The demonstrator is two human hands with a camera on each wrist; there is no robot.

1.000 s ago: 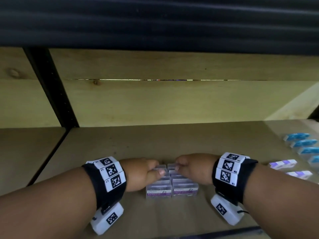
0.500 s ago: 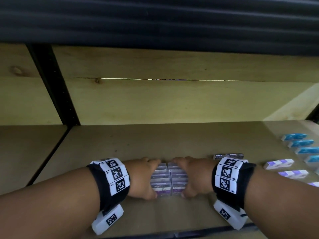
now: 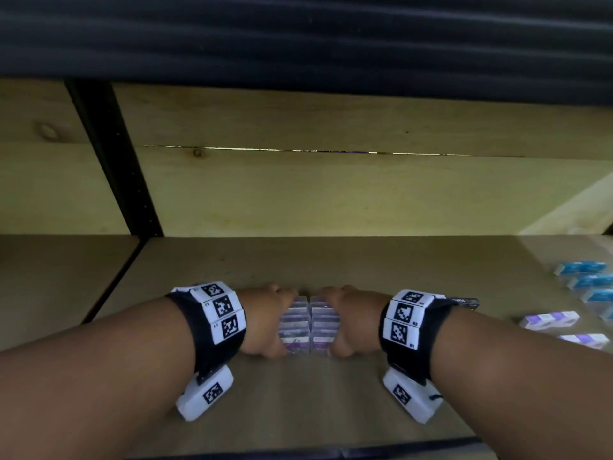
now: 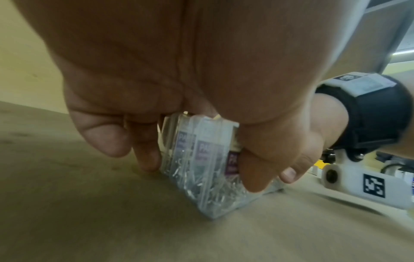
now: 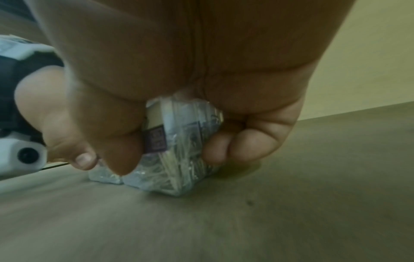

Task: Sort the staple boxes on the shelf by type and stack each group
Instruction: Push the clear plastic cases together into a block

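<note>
Wooden shelf (image 3: 365,260) bears clear boxes (image 3: 308,327), blue boxes (image 3: 590,280).

Dim light, pale wooden back wall (image 3: 331,194), black upright post (image 3: 112,154), brown shelf board (image 3: 331,260)

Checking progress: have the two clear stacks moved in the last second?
Yes. The stacks, gripped by the left hand and right hand, slid back and slightly left, away from the shelf's front edge.

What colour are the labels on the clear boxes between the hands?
Purple labels, clearest in the left wrist view.
</note>
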